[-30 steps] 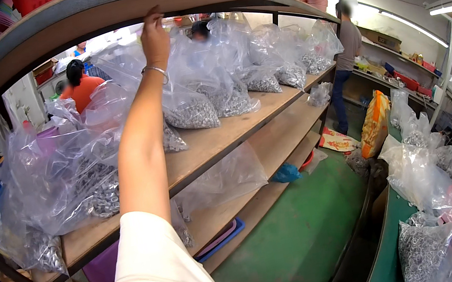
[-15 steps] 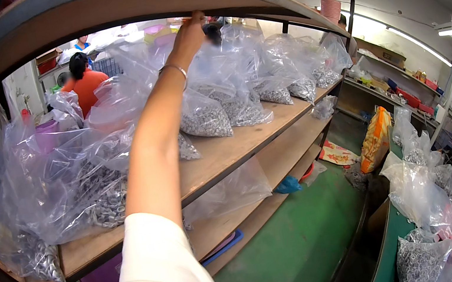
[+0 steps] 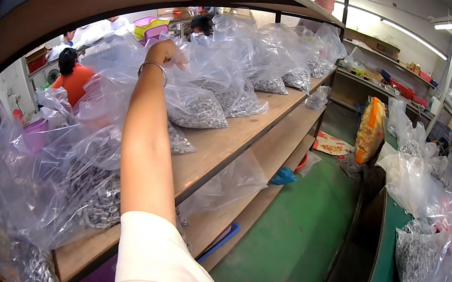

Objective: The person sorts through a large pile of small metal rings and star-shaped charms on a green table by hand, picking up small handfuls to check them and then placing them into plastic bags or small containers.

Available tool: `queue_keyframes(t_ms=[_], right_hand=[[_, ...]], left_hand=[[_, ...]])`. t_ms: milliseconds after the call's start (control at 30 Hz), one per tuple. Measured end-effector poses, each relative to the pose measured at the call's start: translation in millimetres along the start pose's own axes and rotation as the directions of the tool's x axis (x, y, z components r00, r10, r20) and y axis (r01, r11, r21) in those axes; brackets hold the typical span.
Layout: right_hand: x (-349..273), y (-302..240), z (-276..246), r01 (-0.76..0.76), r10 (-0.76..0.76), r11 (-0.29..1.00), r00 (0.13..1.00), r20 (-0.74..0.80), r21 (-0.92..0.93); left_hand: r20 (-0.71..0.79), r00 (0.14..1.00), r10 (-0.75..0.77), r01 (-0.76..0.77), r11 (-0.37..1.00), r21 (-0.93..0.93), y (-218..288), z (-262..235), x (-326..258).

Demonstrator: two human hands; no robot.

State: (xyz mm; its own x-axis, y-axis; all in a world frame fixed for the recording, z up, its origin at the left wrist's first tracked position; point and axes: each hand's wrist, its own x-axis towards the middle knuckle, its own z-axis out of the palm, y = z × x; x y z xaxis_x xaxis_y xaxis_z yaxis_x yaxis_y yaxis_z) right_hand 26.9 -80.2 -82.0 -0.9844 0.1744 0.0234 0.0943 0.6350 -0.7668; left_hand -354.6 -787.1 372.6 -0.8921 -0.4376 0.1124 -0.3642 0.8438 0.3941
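My left arm stretches up across the shelf, a thin bracelet round its wrist. My left hand [image 3: 163, 51] is among the upright tops of the clear plastic bags, fingers bent down and closed on thin film. The fingertips show only dimly through the film. Just below the hand, a clear plastic bag [image 3: 197, 110] of small grey metal parts sits on the wooden shelf [image 3: 209, 147]. Left of my forearm lies a big, loosely spread clear bag [image 3: 94, 193] with larger shiny metal pieces. My right hand is out of view.
Further filled bags [image 3: 270, 83] line the shelf to the right. An upper shelf board [image 3: 95, 4] hangs over my hand. Beyond the shelf are a person in orange [image 3: 76, 82] and a dark-haired head [image 3: 200, 24]. More filled bags [image 3: 424, 251] stand at the right by an orange sack [image 3: 370, 129].
My left hand has come down and left from beside the upper shelf's edge to the bag tops. The view has shifted slightly, and the coloured baskets behind show more.
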Motion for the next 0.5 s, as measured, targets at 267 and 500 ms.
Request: queue_keyframes(t_ms=[267, 500], right_hand=[[-8.8, -33.6, -18.4, 0.096, -0.083, 0.987, 0.991, 0.108, -0.13], [-56.8, -71.7, -20.0, -0.056, 0.085, 0.992, 0.96, -0.266, 0.113]], left_hand=[[-0.589, 0.788, -0.181, 0.038, 0.968, -0.246, -20.0, 12.5, 35.1], [-0.991, 0.039, -0.129, -0.593, 0.795, -0.127, 103.3, 74.2, 27.4]])
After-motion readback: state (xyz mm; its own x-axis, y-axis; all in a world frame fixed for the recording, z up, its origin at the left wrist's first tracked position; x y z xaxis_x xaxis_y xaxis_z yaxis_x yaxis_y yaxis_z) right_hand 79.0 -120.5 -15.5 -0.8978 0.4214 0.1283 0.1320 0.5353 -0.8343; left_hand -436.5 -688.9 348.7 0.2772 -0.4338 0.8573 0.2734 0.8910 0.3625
